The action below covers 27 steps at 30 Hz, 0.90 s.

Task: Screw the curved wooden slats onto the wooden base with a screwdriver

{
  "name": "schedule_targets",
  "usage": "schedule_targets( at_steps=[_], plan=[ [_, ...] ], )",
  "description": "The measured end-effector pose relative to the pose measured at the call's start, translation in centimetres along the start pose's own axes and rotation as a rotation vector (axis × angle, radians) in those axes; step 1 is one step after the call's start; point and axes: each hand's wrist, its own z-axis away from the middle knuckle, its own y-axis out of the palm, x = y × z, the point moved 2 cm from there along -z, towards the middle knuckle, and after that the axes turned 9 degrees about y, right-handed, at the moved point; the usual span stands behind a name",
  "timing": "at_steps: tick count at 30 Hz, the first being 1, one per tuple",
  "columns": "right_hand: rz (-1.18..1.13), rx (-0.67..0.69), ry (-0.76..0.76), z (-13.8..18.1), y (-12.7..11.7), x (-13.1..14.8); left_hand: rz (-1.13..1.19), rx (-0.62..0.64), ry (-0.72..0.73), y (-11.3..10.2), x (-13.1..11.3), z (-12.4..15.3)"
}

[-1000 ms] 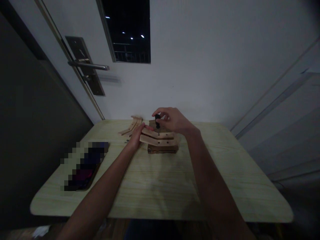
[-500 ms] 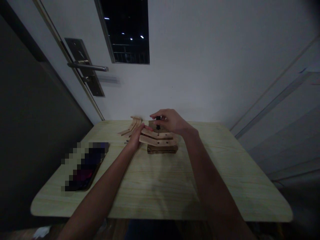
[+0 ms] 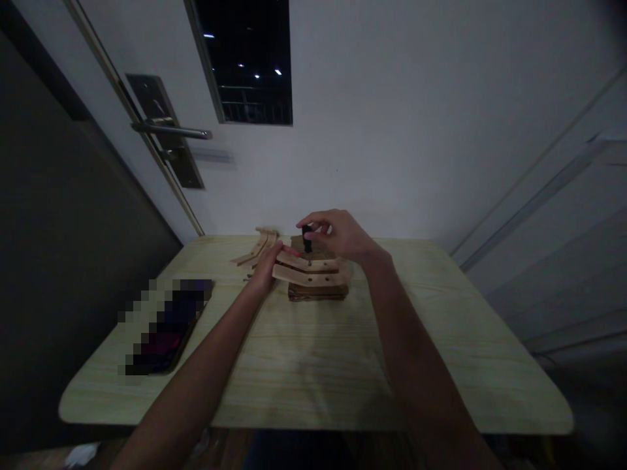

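A dark wooden block (image 3: 316,292) lies on the pale wooden table (image 3: 313,365), with two light curved wooden slats (image 3: 313,273) laid across its top. My right hand (image 3: 337,236) is closed on the black handle of a small screwdriver (image 3: 306,239), which stands upright with its tip on the upper slat. My left hand (image 3: 268,263) rests on the left ends of the slats, fingers pressed against them.
More curved wooden slats (image 3: 257,248) lie loose behind my left hand. A dark blurred-out flat object (image 3: 166,325) sits near the table's left edge. A white wall and a door with a metal handle (image 3: 171,130) stand just behind the table.
My right hand has turned slightly on the screwdriver handle, dipping and rising a little. My left hand and the slats have stayed put.
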Motion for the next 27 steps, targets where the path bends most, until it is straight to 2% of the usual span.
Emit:
schedule_targets(
  at_steps=[6, 11, 19, 27],
  plan=[
    [0.059, -0.006, -0.005, -0.4, 0.6, 0.6, 0.001, -0.001, -0.003, 0.0, 0.1, 0.0],
    [0.078, -0.093, -0.03, -0.5, 0.6, 0.5, 0.001, -0.014, -0.003, 0.1, 0.0, 0.2],
    [0.067, 0.09, 0.045, -0.1, 0.5, 1.3, -0.01, -0.004, -0.002, 0.0, 0.1, -0.1],
    [-0.03, -0.017, 0.01, -0.3, 0.4, 0.9, -0.023, -0.006, -0.023, 0.2, -0.3, 0.1]
  ],
)
